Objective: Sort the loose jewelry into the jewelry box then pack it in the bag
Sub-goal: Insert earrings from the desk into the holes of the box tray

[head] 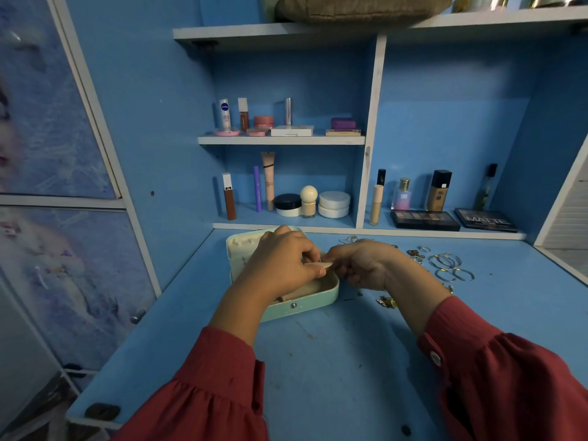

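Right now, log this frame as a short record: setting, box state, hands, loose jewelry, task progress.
setting: blue desk with cosmetics shelves behind
box: mint jewelry box, lid open
left hand: over the box, pinching a small cream piece
right hand: pinching the same piece
loose jewelry: bangles and rings, right of the box
progress: sorting unfinished; no bag clearly identifiable

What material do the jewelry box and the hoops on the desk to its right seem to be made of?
Jewelry box: probably smooth mint-green plastic or leatherette with a matte finish and a metal snap on the front; cream lining inside, maybe velvet. Hoops: thin, silver-coloured, shiny metal, judging by the bright glints.
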### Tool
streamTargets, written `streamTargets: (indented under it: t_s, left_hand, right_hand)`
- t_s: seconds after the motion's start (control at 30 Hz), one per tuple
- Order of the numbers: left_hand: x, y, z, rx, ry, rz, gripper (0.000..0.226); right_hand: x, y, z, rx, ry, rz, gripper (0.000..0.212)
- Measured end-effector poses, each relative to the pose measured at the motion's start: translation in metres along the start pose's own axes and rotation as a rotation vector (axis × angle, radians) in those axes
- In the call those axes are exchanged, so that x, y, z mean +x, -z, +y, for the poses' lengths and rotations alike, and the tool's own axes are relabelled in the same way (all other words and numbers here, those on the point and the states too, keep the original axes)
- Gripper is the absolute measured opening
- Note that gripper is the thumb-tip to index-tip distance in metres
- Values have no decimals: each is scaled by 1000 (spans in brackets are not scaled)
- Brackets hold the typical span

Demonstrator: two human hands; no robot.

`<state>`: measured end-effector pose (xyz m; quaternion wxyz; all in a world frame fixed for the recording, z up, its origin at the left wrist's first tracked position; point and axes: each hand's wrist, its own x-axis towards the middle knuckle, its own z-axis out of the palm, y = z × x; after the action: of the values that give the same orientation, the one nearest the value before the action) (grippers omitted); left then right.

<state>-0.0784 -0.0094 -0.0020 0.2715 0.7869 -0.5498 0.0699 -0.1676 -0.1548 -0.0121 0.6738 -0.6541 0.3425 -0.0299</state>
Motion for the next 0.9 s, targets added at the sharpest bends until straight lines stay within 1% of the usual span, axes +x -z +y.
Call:
streamTargets:
  t_s: [0.23,0.5,0.63,0.7,0.8,0.9]
  left_hand:
    - [0,-1,-1,4,2,8,15]
    - [0,0,-2,30,-34,9,18]
    - [-1,0,-2,56,-50,30,20]
    - [-1,1,-2,92,-53,61,23]
    - [-3,5,-1,165,-74,135,26]
    - [-4,7,-1,205,-93,173,28]
  right_hand:
    - [4,1,0,24,8,-2,15]
    - [3,4,1,-22,58,-8,14]
    - [3,6,2,-18,73,-16,18]
    - [0,7,1,18,112,-38,19]
    - [-7,11,-2,36,215,-85,11]
    - [-11,13,-2,-180,385,-91,21]
